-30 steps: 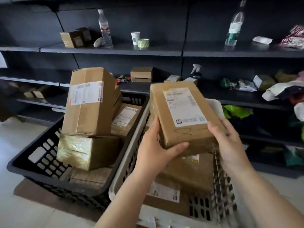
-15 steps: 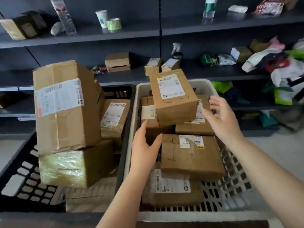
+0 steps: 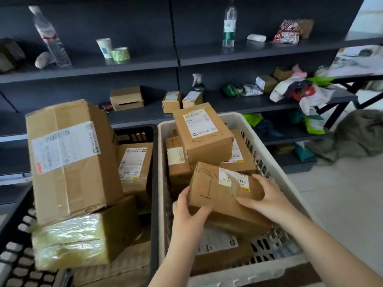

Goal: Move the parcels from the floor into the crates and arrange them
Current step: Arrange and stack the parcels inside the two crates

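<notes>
Big dark shelving (image 3: 145,65) fills the back, dotted with bottles (image 3: 229,25), a paper cup (image 3: 104,47), a roll of tape (image 3: 120,53), a spray bottle (image 3: 198,81) and a few small cartons. In front of it sit the two crates, side by side and touching. The black crate (image 3: 153,183) on the left is loaded high: a tall box (image 3: 68,158) tilts on top of a film-wrapped parcel (image 3: 83,241), likely propped there because the floor of the crate is already covered. The white crate (image 3: 238,119) on the right holds its own stack, with a labelled box (image 3: 202,133) perched at the back on two others.

Now to the action: both hands are on a flat parcel (image 3: 223,191) near the front of the white crate, tilted over the ones beneath. The left hand (image 3: 189,212) curls its grip round the near left corner, thumb on the front face; the right hand (image 3: 267,197) clamps the right end, fingers over the top (a two-handed hold suits nudging it square, I'd say). The perched box just behind and the crate wall to the right limit where it can slide.
</notes>
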Tool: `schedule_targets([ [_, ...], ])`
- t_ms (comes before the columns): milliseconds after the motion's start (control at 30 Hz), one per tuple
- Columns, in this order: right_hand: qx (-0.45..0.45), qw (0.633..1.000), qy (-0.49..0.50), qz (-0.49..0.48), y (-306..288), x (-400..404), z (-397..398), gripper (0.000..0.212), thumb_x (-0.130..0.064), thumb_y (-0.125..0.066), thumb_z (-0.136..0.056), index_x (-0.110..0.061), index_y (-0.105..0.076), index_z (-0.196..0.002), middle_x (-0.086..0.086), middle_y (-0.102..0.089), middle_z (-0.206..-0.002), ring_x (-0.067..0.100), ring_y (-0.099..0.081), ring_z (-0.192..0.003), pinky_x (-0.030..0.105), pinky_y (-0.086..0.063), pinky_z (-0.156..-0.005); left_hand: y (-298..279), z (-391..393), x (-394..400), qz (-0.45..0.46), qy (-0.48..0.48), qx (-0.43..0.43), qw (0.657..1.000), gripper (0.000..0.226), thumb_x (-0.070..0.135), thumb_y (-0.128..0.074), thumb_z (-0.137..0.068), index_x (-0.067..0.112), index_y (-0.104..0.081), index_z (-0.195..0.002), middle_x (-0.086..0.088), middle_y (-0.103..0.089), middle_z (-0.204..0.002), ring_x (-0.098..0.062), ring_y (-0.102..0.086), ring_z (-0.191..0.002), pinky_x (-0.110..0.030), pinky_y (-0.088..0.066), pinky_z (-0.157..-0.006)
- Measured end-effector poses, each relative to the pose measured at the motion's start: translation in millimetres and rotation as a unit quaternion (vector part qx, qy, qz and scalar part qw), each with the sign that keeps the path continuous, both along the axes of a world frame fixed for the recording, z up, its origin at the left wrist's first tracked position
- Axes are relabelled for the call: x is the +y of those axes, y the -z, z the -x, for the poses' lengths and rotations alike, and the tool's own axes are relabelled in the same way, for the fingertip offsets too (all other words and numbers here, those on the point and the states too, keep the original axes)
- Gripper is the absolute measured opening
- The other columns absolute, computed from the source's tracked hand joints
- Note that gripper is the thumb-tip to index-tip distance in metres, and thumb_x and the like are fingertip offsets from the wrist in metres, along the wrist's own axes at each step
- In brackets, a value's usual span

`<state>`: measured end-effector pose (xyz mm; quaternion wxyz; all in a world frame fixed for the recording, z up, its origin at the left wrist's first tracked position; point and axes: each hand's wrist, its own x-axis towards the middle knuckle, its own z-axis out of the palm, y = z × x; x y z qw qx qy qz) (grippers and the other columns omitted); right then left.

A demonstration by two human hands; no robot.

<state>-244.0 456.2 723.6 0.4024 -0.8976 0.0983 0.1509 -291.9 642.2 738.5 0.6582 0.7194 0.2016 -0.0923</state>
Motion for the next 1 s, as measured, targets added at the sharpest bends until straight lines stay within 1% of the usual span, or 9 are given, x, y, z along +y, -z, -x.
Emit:
schedule_targets([
  [167,-0.176,0.978,-0.024,-0.107,-93,-2,0,0.084,-0.038,-0.075,-0.071,-0.036,-0.029,-0.141,-0.015,-0.032,-0.134,0.007,-0.039,-0.114,0.032,-0.046,-0.088,-99,-20,13,-0.048,-0.040,-0.228,0.972,0.056,0.022,-0.051,-0.094,0.040,-0.028,-0.142,0.013,-0.040,-0.137,-0.005,-0.042,-0.119,-0.027,-0.037,-0.092],
  [300,-0.317,0.939,0.006,-0.132,-141,8,-51,0.076,-0.036,-0.075,-0.074,-0.028,-0.037,-0.140,-0.009,-0.040,-0.126,0.012,-0.047,-0.114,0.034,-0.052,-0.085,-153,-110,18,-0.050,-0.077,-0.280,0.956,0.061,0.024,-0.045,-0.098,0.036,-0.014,-0.149,0.006,-0.040,-0.139,-0.010,-0.049,-0.111,-0.033,-0.047,-0.095],
  [400,-0.344,0.939,0.004,0.002,-132,24,-92,0.058,-0.037,-0.068,-0.081,-0.019,-0.047,-0.131,0.001,-0.044,-0.121,0.016,-0.048,-0.107,0.027,-0.040,-0.083,-137,-161,16,-0.067,-0.060,-0.220,0.971,0.053,0.025,-0.043,-0.098,0.027,-0.026,-0.148,-0.003,-0.049,-0.135,-0.022,-0.055,-0.109,-0.044,-0.048,-0.096],
  [533,-0.292,0.945,-0.036,0.145,-94,38,-123,0.067,-0.055,-0.055,-0.084,-0.021,-0.037,-0.139,0.007,-0.048,-0.130,0.029,-0.044,-0.120,0.039,-0.044,-0.093,-95,-149,-4,-0.146,0.027,-0.148,0.978,0.051,0.032,-0.038,-0.100,0.028,-0.022,-0.149,0.000,-0.039,-0.146,-0.021,-0.044,-0.128,-0.033,-0.039,-0.101],
  [667,-0.437,0.894,-0.055,0.088,-97,27,-102,0.067,-0.042,-0.060,-0.086,-0.016,-0.034,-0.143,0.008,-0.046,-0.133,0.025,-0.037,-0.126,0.031,-0.034,-0.099,-95,-101,8,-0.067,-0.074,-0.273,0.957,0.050,0.023,-0.041,-0.100,0.029,-0.026,-0.147,0.018,-0.048,-0.133,0.015,-0.047,-0.111,-0.004,-0.037,-0.084],
  [767,-0.560,0.819,-0.127,0.004,-74,23,-62,0.039,-0.027,-0.062,-0.083,-0.007,-0.058,-0.116,0.006,-0.059,-0.101,0.015,-0.052,-0.096,0.025,-0.043,-0.083,-63,-46,18,-0.128,-0.144,-0.390,0.900,0.029,0.013,-0.047,-0.095,0.022,-0.053,-0.122,0.011,-0.059,-0.114,0.005,-0.053,-0.101,-0.008,-0.043,-0.083],
  [833,-0.487,0.833,-0.261,0.023,-41,32,-45,0.030,-0.030,-0.062,-0.082,-0.010,-0.062,-0.104,0.001,-0.061,-0.092,0.013,-0.055,-0.085,0.029,-0.049,-0.072,-27,-25,15,-0.181,-0.096,-0.354,0.913,0.021,0.012,-0.050,-0.092,0.025,-0.056,-0.108,0.014,-0.059,-0.102,0.003,-0.055,-0.094,-0.012,-0.046,-0.081],
  [900,-0.287,0.863,-0.401,0.109,-9,52,-39,0.046,-0.040,-0.066,-0.080,-0.018,-0.057,-0.119,-0.002,-0.059,-0.109,0.016,-0.056,-0.099,0.035,-0.051,-0.079,9,-20,9,-0.230,-0.041,-0.282,0.931,0.024,0.011,-0.053,-0.091,0.030,-0.053,-0.106,0.017,-0.056,-0.100,0.002,-0.055,-0.095,-0.018,-0.050,-0.082],
  [1000,-0.041,0.779,-0.548,0.302,43,77,-35,0.091,-0.045,-0.073,-0.074,-0.028,-0.022,-0.147,0.002,-0.032,-0.147,0.026,-0.036,-0.131,0.044,-0.041,-0.102,43,-25,6,-0.309,0.020,-0.197,0.930,0.027,0.014,-0.052,-0.092,0.029,-0.054,-0.115,0.018,-0.052,-0.108,-0.003,-0.053,-0.106,-0.020,-0.047,-0.090],
])
